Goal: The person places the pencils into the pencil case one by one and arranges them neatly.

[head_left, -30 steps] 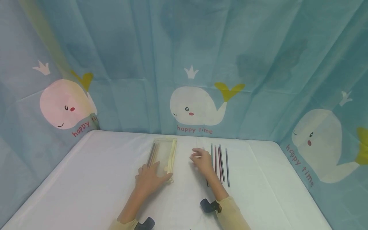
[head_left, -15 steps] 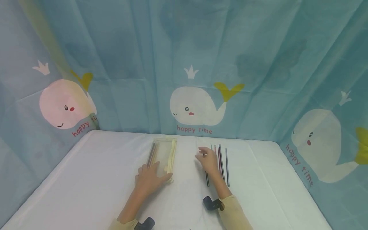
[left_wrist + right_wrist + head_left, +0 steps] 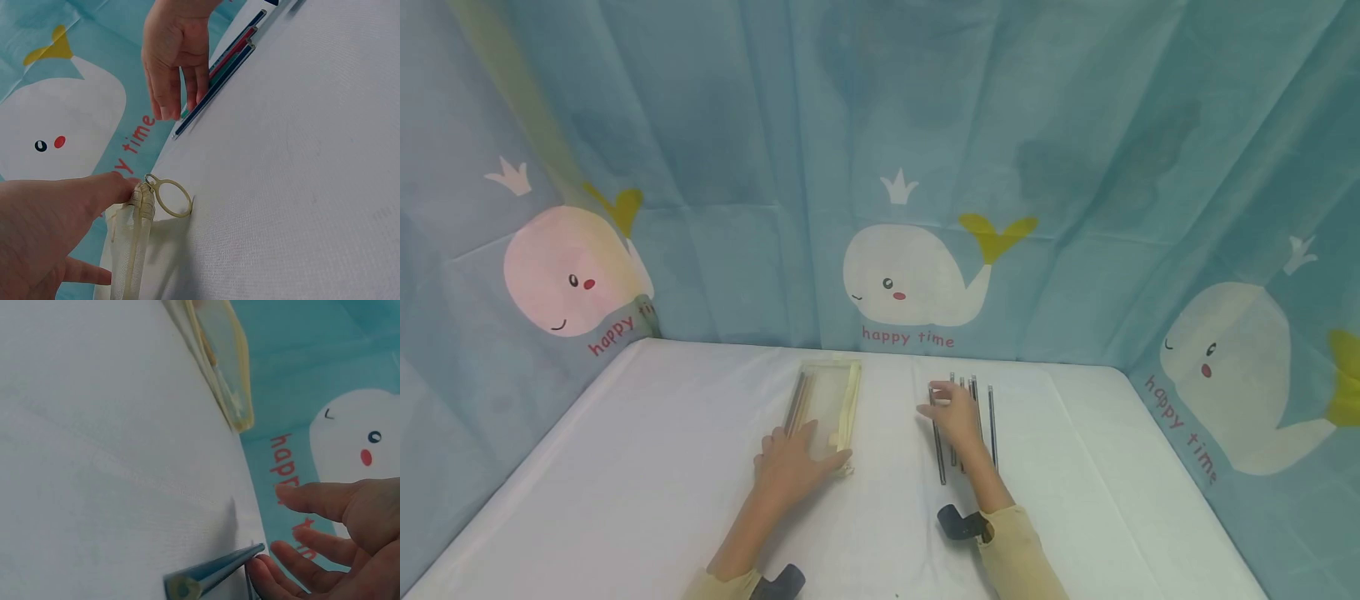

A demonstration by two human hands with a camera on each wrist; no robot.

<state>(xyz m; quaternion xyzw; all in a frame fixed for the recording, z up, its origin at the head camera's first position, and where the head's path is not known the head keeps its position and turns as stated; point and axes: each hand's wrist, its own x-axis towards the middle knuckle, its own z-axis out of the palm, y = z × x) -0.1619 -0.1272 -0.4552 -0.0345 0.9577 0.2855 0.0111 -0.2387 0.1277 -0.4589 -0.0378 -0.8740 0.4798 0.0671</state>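
A pale yellow see-through mesh pencil case lies left of centre on the table, with several pencils inside along its left side. My left hand rests on its near end, fingers spread. In the left wrist view the thumb touches the zipper end beside a pull ring. Several dark and coloured pencils lie loose to the right. Over them is my right hand, thumb and fingers apart, covering part of the row. Its fingertips are close to the leftmost pencil; whether they touch it I cannot tell.
A white cloth covers the table. Behind it and at both sides hangs a blue curtain with printed whales. Each wrist carries a black camera mount.
My right hand has moved rightward over the loose pencils, so the leftmost pencil now shows to the left of its wrist. The left hand and the pencil case have stayed put.
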